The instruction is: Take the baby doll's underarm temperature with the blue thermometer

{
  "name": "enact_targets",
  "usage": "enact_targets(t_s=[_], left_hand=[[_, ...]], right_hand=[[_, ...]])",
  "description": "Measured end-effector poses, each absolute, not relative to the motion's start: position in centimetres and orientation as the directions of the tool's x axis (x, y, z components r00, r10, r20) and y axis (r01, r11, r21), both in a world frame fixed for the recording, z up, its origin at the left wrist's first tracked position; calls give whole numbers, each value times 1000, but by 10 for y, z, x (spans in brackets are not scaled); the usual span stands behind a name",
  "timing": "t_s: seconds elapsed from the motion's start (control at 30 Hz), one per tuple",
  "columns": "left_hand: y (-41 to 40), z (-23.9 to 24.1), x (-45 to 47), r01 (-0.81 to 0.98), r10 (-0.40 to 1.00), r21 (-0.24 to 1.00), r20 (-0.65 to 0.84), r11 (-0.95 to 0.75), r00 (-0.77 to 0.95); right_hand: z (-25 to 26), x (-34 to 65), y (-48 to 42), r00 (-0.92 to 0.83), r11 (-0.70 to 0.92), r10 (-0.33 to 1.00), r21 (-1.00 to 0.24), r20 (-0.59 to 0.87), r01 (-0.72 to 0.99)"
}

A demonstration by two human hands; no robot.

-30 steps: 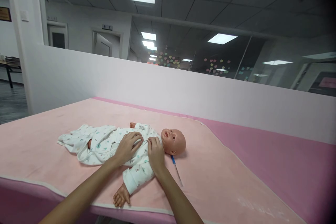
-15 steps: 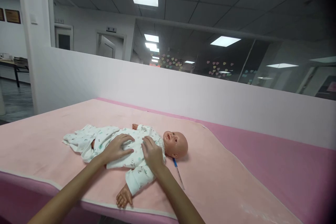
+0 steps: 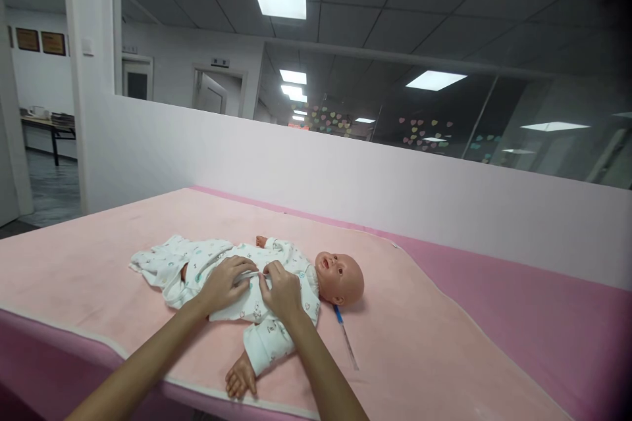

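Note:
A baby doll (image 3: 340, 276) lies on its back on a pale pink blanket (image 3: 419, 342), head to the right, dressed in a white patterned romper (image 3: 197, 263). My left hand (image 3: 224, 284) rests on the doll's belly with its fingers curled into the romper's front. My right hand (image 3: 281, 289) is on the doll's chest, fingers pinched on the cloth right beside the left hand. The doll's near arm (image 3: 247, 368) sticks out toward me, with its bare hand close to the blanket's edge.
A thin stick with a blue end (image 3: 345, 335) lies on the blanket just right of the doll's head. A low white partition wall (image 3: 395, 191) runs behind the pink-covered table (image 3: 567, 329). A white pillar (image 3: 93, 79) stands at the left.
Both hands slid from the doll's upper chest down toward its belly and came together, fingers closing on the romper's front. The camera view shifted a little to the left.

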State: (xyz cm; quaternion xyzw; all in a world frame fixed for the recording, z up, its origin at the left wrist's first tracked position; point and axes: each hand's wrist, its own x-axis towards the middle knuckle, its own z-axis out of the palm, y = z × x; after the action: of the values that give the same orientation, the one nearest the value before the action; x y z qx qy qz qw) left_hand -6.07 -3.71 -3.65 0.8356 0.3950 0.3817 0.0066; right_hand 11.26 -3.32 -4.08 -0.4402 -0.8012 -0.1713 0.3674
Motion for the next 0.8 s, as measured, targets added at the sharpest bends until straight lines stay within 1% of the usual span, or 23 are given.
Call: enact_targets(t_s=[0.27,0.43,0.8], left_hand=[[-35,-38,-60,666,672,332,654,-668,348],[-34,-38,-60,665,694,366,642,-651,327],[-32,-36,-60,631,718,419,607,-653,341]], right_hand=[[-43,111,-31,-262,491,600,-89,756,867],[-43,111,-31,-267,503,597,-93,756,859],[-45,111,-30,-278,507,593,-82,756,858]])
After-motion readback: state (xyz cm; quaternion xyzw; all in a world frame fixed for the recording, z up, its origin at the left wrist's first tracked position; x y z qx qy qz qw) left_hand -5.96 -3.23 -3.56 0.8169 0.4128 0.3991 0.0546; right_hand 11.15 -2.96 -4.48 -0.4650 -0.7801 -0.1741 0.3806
